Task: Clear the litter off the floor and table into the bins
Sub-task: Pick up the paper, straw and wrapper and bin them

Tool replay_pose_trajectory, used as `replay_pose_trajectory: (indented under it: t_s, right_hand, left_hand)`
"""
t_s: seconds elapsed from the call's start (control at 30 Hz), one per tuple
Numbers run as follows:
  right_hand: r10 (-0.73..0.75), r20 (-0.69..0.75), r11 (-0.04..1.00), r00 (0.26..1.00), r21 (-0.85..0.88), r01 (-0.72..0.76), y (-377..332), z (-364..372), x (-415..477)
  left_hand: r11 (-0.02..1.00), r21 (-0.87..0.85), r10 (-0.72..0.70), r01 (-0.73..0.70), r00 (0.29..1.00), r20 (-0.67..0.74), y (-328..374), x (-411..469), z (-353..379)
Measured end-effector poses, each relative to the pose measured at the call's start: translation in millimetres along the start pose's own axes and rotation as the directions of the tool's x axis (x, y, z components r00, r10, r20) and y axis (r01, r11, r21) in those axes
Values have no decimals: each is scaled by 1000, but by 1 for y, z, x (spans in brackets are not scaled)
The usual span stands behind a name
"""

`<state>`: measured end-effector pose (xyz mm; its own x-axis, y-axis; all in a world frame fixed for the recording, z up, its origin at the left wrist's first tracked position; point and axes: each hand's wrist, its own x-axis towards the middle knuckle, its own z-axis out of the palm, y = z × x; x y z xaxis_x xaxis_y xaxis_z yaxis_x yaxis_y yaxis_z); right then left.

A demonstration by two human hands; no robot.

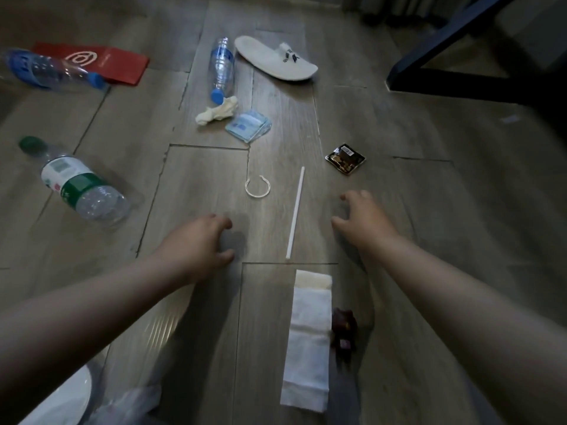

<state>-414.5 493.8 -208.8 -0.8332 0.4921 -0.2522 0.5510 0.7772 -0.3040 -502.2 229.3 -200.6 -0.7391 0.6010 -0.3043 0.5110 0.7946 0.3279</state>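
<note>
Litter is scattered over the grey wood-plank floor [429,210]: a clear green-labelled plastic bottle [76,185] at left, a folded white paper napkin [310,342] nearest. The left hand [199,240] and right hand [362,219] are held empty, loosely curled, a thin white straw [295,213] flanked between.

Grey wood-grain floor [399,210] planks show a dull finish with a faint sheen in places. Three bottles are ribbed clear plastic that catches the light: the green-capped bottle [76,185], the blue-capped bottle [221,69] and the far-left bottle [52,70]. The red packet [101,61] looks like smooth card or paper. The white slipper [276,59] appears to be soft, matt cloth. The crumpled tissue [216,113] and the flat napkin [308,338] are matt, fibrous paper. The clear film packet [249,125] and the dark wrapper [346,157] are glossy. The straw [295,213] and the ring [257,186] look like smooth white plastic.
</note>
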Motion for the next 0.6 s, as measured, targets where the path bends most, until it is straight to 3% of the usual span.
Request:
replay_pose_trajectory:
  t_s: [0.23,0.47,0.6]
  right_hand:
    - [-12,-98,999,995,-52,7,-5,-3,74]
    - [-12,-2,997,1000,-70,12,5,13,87]
    - [-44,-19,996,999,-78,42,13,21,74]
  left_hand:
    - [995,-27,94,-95,994,-51,8,45,-6]
    - [992,15,129,-129,991,-21,24,72,-1]
    - [988,70,135,-136,991,20,29,77,1]
